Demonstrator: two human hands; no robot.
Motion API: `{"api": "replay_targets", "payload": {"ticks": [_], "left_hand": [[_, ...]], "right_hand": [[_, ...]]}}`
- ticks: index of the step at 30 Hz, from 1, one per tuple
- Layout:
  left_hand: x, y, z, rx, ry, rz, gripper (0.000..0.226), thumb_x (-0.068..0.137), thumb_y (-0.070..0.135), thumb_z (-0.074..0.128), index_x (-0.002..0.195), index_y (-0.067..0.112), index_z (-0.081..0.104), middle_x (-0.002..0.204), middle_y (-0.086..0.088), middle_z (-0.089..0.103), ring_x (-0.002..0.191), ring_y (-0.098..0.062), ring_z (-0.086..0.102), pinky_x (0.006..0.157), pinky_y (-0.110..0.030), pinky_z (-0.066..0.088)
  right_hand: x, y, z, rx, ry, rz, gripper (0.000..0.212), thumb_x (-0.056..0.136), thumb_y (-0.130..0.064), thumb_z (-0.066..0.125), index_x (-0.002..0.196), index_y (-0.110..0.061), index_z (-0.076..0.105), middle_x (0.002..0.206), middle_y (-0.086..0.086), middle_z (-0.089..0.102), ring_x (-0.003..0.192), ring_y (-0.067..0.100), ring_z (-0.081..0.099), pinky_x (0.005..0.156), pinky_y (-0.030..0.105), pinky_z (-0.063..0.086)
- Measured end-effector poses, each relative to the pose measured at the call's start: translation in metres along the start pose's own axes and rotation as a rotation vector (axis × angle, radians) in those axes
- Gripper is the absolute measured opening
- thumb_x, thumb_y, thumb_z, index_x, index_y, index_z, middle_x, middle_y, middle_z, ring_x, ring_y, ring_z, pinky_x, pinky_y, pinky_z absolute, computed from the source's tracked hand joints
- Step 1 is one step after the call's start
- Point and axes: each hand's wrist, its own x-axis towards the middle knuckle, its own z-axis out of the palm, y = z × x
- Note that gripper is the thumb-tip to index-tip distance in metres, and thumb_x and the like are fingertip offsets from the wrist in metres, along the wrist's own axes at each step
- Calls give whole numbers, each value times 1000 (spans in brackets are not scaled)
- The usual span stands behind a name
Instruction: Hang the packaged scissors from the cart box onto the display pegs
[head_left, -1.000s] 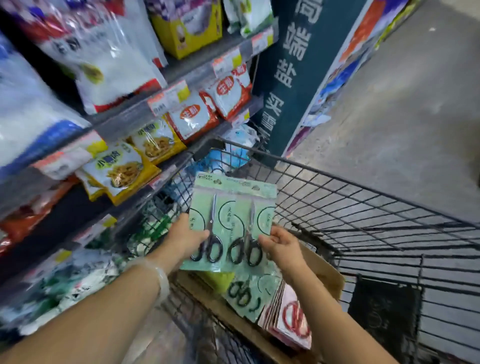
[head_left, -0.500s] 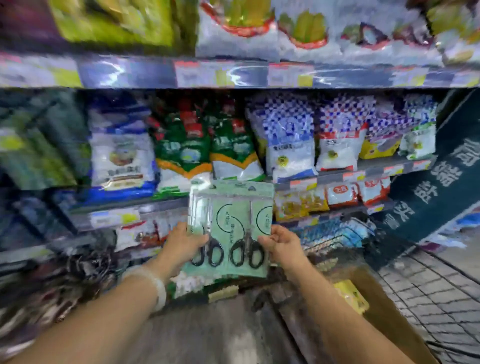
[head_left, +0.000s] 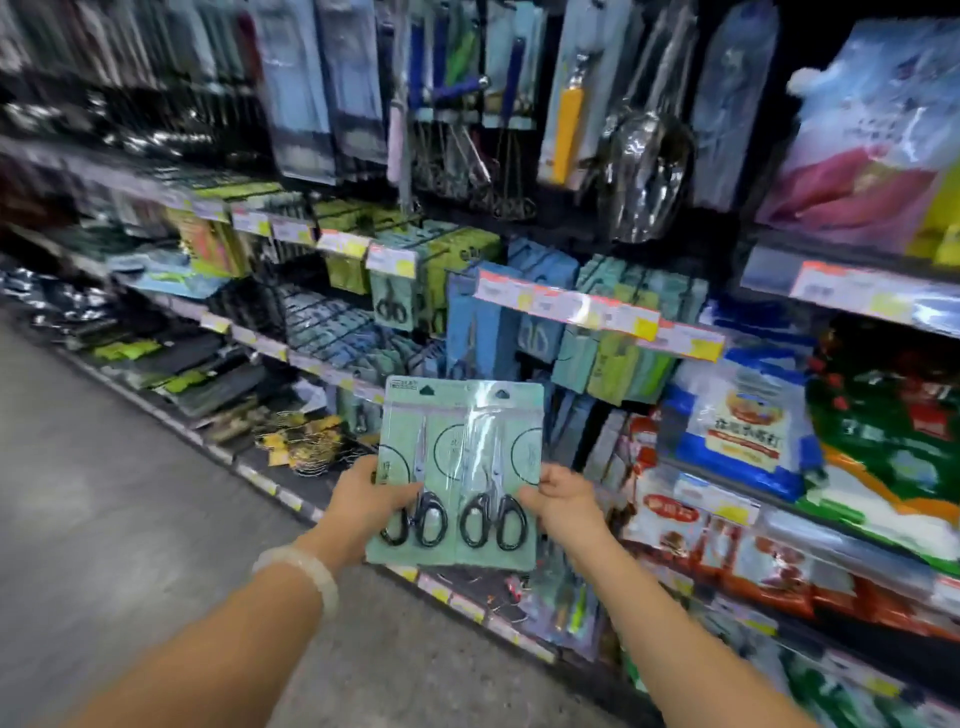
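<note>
Two pale green scissor packs (head_left: 457, 441), each showing black-handled scissors, are held side by side and upright in front of me. My left hand (head_left: 363, 501) grips the left pack's lower left edge. My right hand (head_left: 563, 501) pinches the right pack's lower right edge. Behind them, display pegs (head_left: 415, 260) carry hanging scissor packs (head_left: 392, 301) in green and blue cards. The cart and its box are out of view.
Shelves run from far left to near right, with price tags (head_left: 571, 304) along their edges. Kitchen utensils (head_left: 644, 171) hang on the upper row. Bagged food (head_left: 737, 431) fills the shelves at right. Grey floor (head_left: 104, 493) lies to the left.
My view has swung from the cart and the food shelves to the utensil display. Both hands still hold the two scissor packs in front of me.
</note>
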Motion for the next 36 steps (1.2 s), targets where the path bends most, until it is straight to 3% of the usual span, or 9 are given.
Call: {"api": "replay_targets", "payload": {"ticks": [5, 7, 11, 15, 18, 23, 30, 34, 36], "left_hand": [[29, -8, -74, -130, 134, -10, 28, 80, 6, 70, 107, 7, 60, 93, -8, 69, 87, -27, 65, 83, -43, 55], [53, -7, -97, -148, 168, -12, 23, 81, 6, 69, 103, 8, 62, 90, -7, 68, 82, -25, 64, 78, -40, 54], [107, 5, -138, -165, 203, -20, 14, 82, 1, 67, 82, 14, 60, 85, -9, 67, 74, -22, 61, 73, -35, 53], [167, 24, -179, -143, 164, -23, 19, 80, 6, 70, 97, 11, 63, 99, -11, 68, 86, -26, 64, 82, -37, 52], [213, 29, -200, -117, 142, -40, 33, 77, 10, 74, 107, 8, 61, 102, -11, 69, 93, -31, 66, 89, -49, 53], [266, 37, -216, -61, 74, -28, 24, 80, 6, 71, 103, 7, 64, 97, -10, 71, 90, -29, 67, 86, -44, 54], [339, 56, -239, 23, -97, 30, 24, 82, 2, 66, 105, 9, 59, 86, -2, 66, 79, -19, 62, 66, -28, 49], [376, 72, -256, 62, -210, 58, 27, 83, 8, 67, 109, 10, 58, 95, -6, 69, 86, -22, 64, 71, -32, 51], [390, 75, -261, 77, -227, 48, 25, 83, 10, 67, 106, 11, 56, 95, -7, 67, 85, -21, 63, 68, -30, 50]], "right_hand": [[51, -33, 84, -32, -168, -33, 16, 85, 2, 61, 80, -13, 61, 104, 12, 66, 94, 27, 63, 94, 38, 49], [79, -43, 113, -53, -187, -31, 8, 86, -3, 62, 83, -10, 59, 95, 13, 65, 88, 25, 61, 84, 34, 48], [136, -65, 161, -39, -207, -9, 19, 88, -8, 60, 77, -22, 54, 83, -2, 62, 79, 15, 57, 66, 22, 44], [188, -84, 204, -17, -174, 22, 9, 88, -13, 62, 81, -17, 57, 100, 7, 65, 89, 20, 58, 72, 29, 44], [219, -93, 226, 2, -145, 63, 5, 87, -14, 61, 84, -17, 59, 95, 8, 66, 83, 20, 59, 73, 31, 45], [262, -97, 250, -23, -51, 124, 15, 87, -14, 61, 75, -16, 52, 83, 7, 58, 77, 18, 53, 70, 29, 41], [313, -121, 271, 19, 149, 78, 6, 91, -12, 57, 96, -11, 55, 100, 9, 63, 87, 19, 56, 61, 21, 41], [343, -138, 283, 61, 308, 75, 21, 91, -14, 59, 108, -2, 57, 106, 12, 62, 93, 20, 55, 75, 27, 41], [351, -137, 290, 86, 363, 88, 21, 90, -11, 60, 108, -2, 58, 107, 12, 64, 90, 18, 56, 74, 23, 43]]}}
